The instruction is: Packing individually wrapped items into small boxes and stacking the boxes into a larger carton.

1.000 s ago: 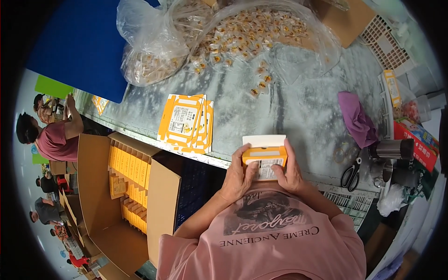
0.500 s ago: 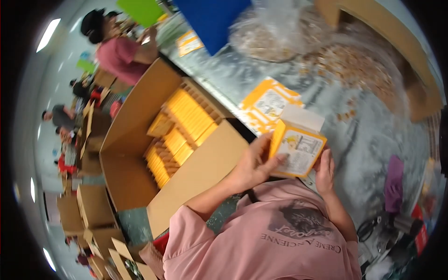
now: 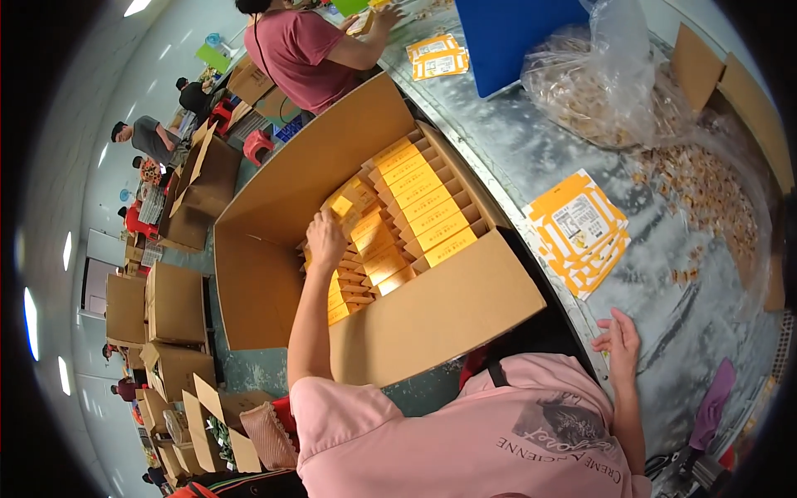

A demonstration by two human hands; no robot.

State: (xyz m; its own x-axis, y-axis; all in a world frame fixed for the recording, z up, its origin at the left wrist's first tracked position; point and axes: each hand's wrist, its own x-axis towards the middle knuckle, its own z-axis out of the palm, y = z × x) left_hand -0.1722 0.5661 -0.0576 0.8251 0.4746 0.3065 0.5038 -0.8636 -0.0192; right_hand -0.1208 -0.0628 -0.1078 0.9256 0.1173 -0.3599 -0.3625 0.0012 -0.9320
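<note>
My left hand [image 3: 326,239] reaches into a large open cardboard carton [image 3: 432,349], its fingers closed on the near edge of a small yellow box [image 3: 345,205]. That box lies tilted on top of the others. Beneath and beside it, rows of yellow boxes [image 3: 426,199] stand between cardboard dividers. My right hand [image 3: 617,342] hovers by the table's near edge, fingers apart and holding nothing. Closest to it on the table lies a stack of flat yellow-and-white printed cartons [image 3: 579,230].
On the grey table [image 3: 531,133] are a blue panel [image 3: 519,37], a clear bag of small wrapped pieces [image 3: 581,91], a loose heap of them [image 3: 706,195] and a purple cloth [image 3: 712,407]. A co-worker in a red shirt [image 3: 295,50] stands beyond the carton. More cartons [image 3: 178,303] stand left.
The open yellow box has left my right hand. My left hand has moved left from above the table into the carton. The view has shifted, and the right hand's fingers are now apart.
</note>
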